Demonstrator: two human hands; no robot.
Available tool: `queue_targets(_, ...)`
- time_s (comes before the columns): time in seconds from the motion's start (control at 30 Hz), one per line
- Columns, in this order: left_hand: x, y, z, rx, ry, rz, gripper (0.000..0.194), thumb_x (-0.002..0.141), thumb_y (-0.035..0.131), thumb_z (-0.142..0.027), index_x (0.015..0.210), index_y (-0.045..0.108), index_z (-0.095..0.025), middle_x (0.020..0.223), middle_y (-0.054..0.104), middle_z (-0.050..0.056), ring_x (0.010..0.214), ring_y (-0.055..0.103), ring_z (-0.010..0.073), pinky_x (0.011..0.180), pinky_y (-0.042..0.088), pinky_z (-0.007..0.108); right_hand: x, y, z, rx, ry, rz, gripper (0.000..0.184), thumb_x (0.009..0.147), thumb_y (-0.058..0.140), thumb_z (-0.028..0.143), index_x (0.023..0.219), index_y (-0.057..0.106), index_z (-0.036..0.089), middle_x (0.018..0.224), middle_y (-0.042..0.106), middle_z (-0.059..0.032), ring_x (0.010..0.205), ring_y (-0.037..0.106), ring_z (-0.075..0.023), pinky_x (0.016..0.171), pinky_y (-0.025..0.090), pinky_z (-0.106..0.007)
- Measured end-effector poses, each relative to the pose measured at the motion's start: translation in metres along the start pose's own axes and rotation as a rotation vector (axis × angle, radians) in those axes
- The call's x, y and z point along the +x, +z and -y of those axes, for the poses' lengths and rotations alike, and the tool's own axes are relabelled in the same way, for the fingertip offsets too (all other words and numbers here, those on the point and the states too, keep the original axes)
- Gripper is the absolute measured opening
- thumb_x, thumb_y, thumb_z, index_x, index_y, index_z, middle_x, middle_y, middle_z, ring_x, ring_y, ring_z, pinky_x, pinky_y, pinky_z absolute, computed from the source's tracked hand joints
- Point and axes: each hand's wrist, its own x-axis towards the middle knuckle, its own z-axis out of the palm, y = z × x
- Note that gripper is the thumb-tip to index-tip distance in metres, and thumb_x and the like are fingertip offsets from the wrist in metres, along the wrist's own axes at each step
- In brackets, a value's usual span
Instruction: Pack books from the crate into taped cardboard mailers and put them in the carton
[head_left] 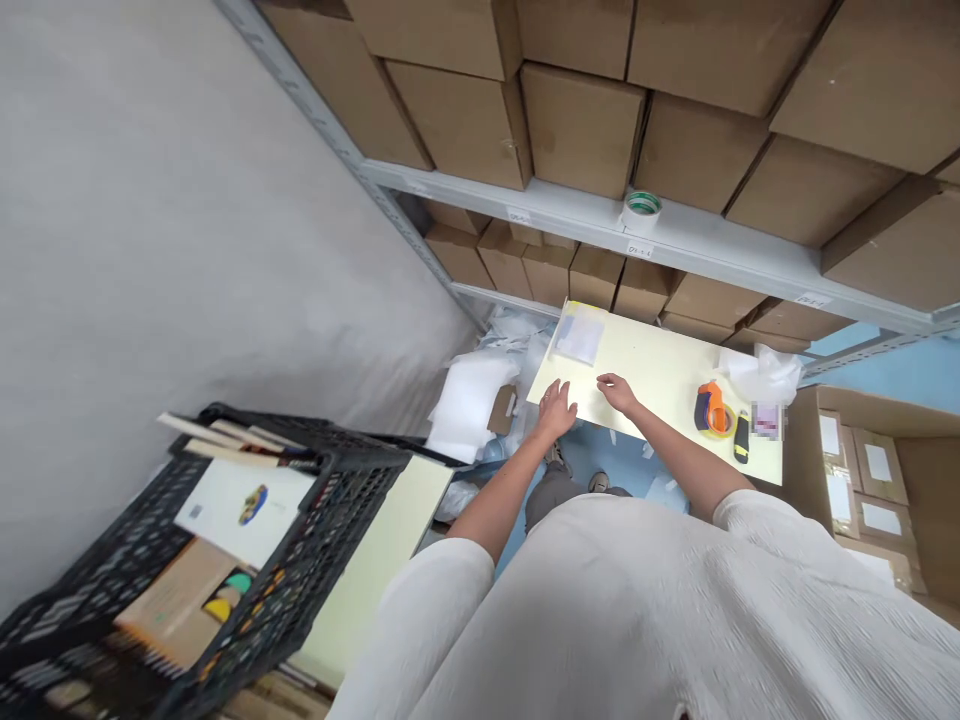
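Flat packet (580,338): lies at the left end of the worktop (649,365), toward the far edge, beyond both hands; contents too small to tell.
Left hand (558,408): at the worktop's near edge, just short of the packet; grip loosely spread, nothing seen in it.
Right hand (616,392): over the worktop, right of the left hand; fingers curled, whether the grip pinches anything cannot be told.
Packet weight: judged light.
Packet stiffness: judged thin and limp; likely to sag if lifted by one corner.
Packet surface: appears smooth and translucent, so probably slippery; may skid under a fingertip.
Packet hold point: near edge, thumb below and fingers above; support the opposite corner.
Packet fragility: likely creases rather than breaks; avoid hard pinching.
Tape dispenser (715,408): right part of worktop, beside the cutter (742,438), well apart from the packet.
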Motion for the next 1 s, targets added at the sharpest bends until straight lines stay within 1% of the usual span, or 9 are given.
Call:
queue_targets(0.07, -0.022, -0.004, 0.002, 0.000, -0.027, -0.022, 0.066, 0.101, 0.059, -0.029, 0.165, 0.047, -0.020, 0.179, 0.037, 0.018, 0.168, 0.032, 0.0347, 0.135, 0.032, 0.052, -0.009, 0.008, 0.003, -0.009, -0.041, 0.031, 0.016, 0.090, 0.066, 0.027, 0.100, 0.077, 0.023, 0.119, 0.081, -0.0082, 0.112, 0.075, -0.0242, 0.110, 0.057, -0.043)
queue_targets(0.17, -0.051, -0.012, 0.010, -0.017, -0.073, -0.083, 0.066, 0.101, 0.059, -0.029, 0.165, 0.047, -0.020, 0.178, 0.039, 0.019, 0.167, 0.033, 0.0360, 0.133, 0.035, 0.054, -0.020, 0.025, 0.014, -0.012, -0.104, 0.093, 0.014, 0.088, 0.067, 0.026, 0.097, 0.078, 0.023, 0.114, 0.082, -0.0073, 0.106, 0.076, -0.0244, 0.107, 0.059, -0.044)
queue_targets(0.3, -0.089, -0.026, 0.030, -0.061, -0.161, -0.171, 0.069, 0.100, 0.060, -0.030, 0.166, 0.045, -0.021, 0.178, 0.039, 0.018, 0.166, 0.035, 0.0376, 0.133, 0.035, 0.058, -0.033, 0.059, 0.038, -0.020, -0.198, 0.186, 0.015, 0.088, 0.068, 0.027, 0.097, 0.078, 0.022, 0.115, 0.082, -0.0083, 0.103, 0.076, -0.0241, 0.105, 0.059, -0.044)
queue_targets(0.4, -0.123, -0.038, 0.050, -0.103, -0.224, -0.240, 0.069, 0.099, 0.060, -0.029, 0.166, 0.045, -0.019, 0.179, 0.037, 0.020, 0.167, 0.034, 0.0386, 0.133, 0.035, 0.059, -0.048, 0.095, 0.061, -0.041, -0.282, 0.287, 0.018, 0.087, 0.067, 0.027, 0.099, 0.080, 0.022, 0.112, 0.083, -0.0078, 0.102, 0.076, -0.0240, 0.106, 0.059, -0.045)
queue_targets(0.53, -0.181, -0.059, 0.084, -0.136, -0.251, -0.410, 0.066, 0.100, 0.061, -0.028, 0.164, 0.047, -0.020, 0.179, 0.037, 0.019, 0.167, 0.035, 0.0362, 0.134, 0.034, 0.056, -0.081, 0.158, 0.097, -0.069, -0.408, 0.419, 0.021, 0.087, 0.068, 0.029, 0.102, 0.081, 0.022, 0.111, 0.083, -0.0081, 0.103, 0.076, -0.0251, 0.107, 0.059, -0.046)
queue_targets(0.63, -0.235, -0.074, 0.115, -0.143, -0.282, -0.543, 0.063, 0.101, 0.061, -0.028, 0.163, 0.049, -0.021, 0.177, 0.040, 0.019, 0.165, 0.037, 0.0360, 0.134, 0.034, 0.056, -0.119, 0.214, 0.122, -0.070, -0.500, 0.498, 0.023, 0.087, 0.066, 0.030, 0.103, 0.080, 0.021, 0.112, 0.083, -0.0092, 0.104, 0.076, -0.0253, 0.107, 0.059, -0.046)
queue_targets(0.77, -0.322, -0.085, 0.165, -0.151, -0.337, -0.691, 0.060, 0.102, 0.061, -0.029, 0.161, 0.052, -0.021, 0.175, 0.042, 0.018, 0.163, 0.040, 0.0358, 0.133, 0.034, 0.057, -0.186, 0.288, 0.145, -0.044, -0.607, 0.609, 0.028, 0.089, 0.065, 0.037, 0.108, 0.080, 0.021, 0.113, 0.082, -0.0088, 0.101, 0.075, -0.0242, 0.104, 0.059, -0.045)
queue_targets(0.87, -0.394, -0.084, 0.202, -0.138, -0.372, -0.792, 0.057, 0.103, 0.058, -0.028, 0.159, 0.054, -0.021, 0.174, 0.045, 0.017, 0.161, 0.043, 0.0348, 0.132, 0.037, 0.056, -0.244, 0.341, 0.153, -0.033, -0.670, 0.701, 0.031, 0.091, 0.064, 0.041, 0.110, 0.079, 0.022, 0.114, 0.082, -0.0088, 0.103, 0.074, -0.0244, 0.105, 0.059, -0.046)
queue_targets(1.0, -0.482, -0.072, 0.243, -0.139, -0.452, -0.874, 0.053, 0.104, 0.056, -0.026, 0.156, 0.057, -0.020, 0.170, 0.049, 0.018, 0.157, 0.047, 0.0352, 0.129, 0.042, 0.056, -0.325, 0.406, 0.152, -0.059, -0.737, 0.826, 0.032, 0.092, 0.064, 0.044, 0.112, 0.079, 0.022, 0.118, 0.081, -0.0096, 0.108, 0.074, -0.0251, 0.105, 0.059, -0.044)
